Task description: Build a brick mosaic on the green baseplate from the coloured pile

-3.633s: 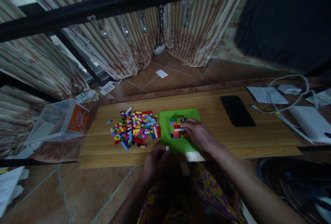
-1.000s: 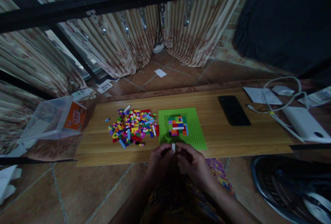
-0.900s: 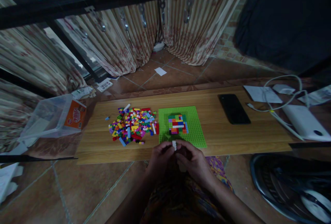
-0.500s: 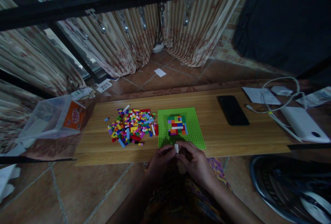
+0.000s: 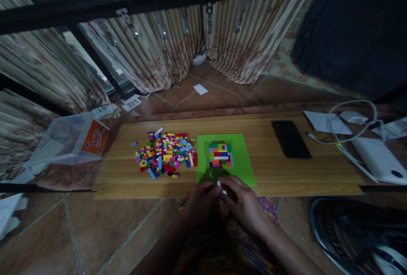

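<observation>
My left hand [image 5: 201, 201] and my right hand [image 5: 244, 198] meet at the front edge of the board, fingers pinched together. Between their fingertips is a small white toy brick [image 5: 219, 184], partly covered. A second pale bit shows just below it, too small to make out. Beyond the hands lies a green studded baseplate [image 5: 244, 152]. On it sits a flat patch of coloured bricks [image 5: 221, 155], red, blue, orange, green and purple, with a white strip across. To the left, a heap of loose mixed bricks [image 5: 167, 154] is spread on the wood.
The wooden board [image 5: 263, 173] also bears a black phone [image 5: 291, 139] at right. Beyond it are a white cable [image 5: 337, 141], papers and a white power bank [image 5: 383, 160]. A clear plastic box [image 5: 68, 139] with an orange label stands at far left. Striped curtains [image 5: 171, 50] hang behind.
The whole view has shifted slightly. My hands stay together at the same spot; the white brick between the fingertips shows less of itself, and a pale bit now appears below it.
</observation>
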The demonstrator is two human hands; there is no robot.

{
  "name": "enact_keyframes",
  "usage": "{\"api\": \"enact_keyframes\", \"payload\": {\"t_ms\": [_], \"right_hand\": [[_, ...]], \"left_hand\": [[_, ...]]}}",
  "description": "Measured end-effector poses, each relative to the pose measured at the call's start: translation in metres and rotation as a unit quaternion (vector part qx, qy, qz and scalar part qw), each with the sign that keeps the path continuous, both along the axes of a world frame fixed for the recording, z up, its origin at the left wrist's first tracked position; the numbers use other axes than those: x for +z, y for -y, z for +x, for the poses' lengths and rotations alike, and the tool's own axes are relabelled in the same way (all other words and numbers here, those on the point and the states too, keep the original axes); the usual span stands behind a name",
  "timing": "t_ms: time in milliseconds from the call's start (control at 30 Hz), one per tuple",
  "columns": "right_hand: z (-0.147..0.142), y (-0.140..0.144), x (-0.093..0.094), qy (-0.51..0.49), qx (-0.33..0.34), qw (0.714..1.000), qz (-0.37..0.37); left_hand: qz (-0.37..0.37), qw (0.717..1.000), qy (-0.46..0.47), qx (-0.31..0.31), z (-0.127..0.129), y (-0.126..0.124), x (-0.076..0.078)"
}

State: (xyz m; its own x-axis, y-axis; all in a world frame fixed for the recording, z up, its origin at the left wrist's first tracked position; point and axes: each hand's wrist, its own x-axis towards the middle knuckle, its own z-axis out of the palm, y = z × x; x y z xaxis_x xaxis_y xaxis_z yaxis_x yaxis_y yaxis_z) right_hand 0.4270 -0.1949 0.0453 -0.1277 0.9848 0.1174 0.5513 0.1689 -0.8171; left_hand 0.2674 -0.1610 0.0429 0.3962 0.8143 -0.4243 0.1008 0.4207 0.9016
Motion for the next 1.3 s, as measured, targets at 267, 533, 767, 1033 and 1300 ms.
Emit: {"api": "enact_keyframes", "payload": {"t_ms": [267, 533, 767, 1033, 1300], "right_hand": [[0.029, -0.017, -0.005, 0.049, -0.058, 0.996, 0.044], [0.051, -0.062, -0.026, 0.092, -0.105, 0.987, 0.079], [0.049, -0.065, -0.031, 0.113, -0.084, 0.987, 0.083], [0.047, -0.064, -0.031, 0.12, -0.085, 0.986, 0.079], [0.045, -0.06, -0.032, 0.096, -0.104, 0.987, 0.075]], "left_hand": [[0.031, 0.998, -0.06, -0.004, 0.001, -0.004, 0.007], [0.014, 0.998, -0.053, 0.024, -0.008, -0.006, -0.016], [0.055, 0.996, -0.069, 0.006, -0.012, -0.005, -0.015], [0.051, 0.996, -0.071, 0.004, -0.013, -0.003, -0.02], [0.046, 0.997, -0.063, 0.003, -0.014, -0.003, -0.018]]}}
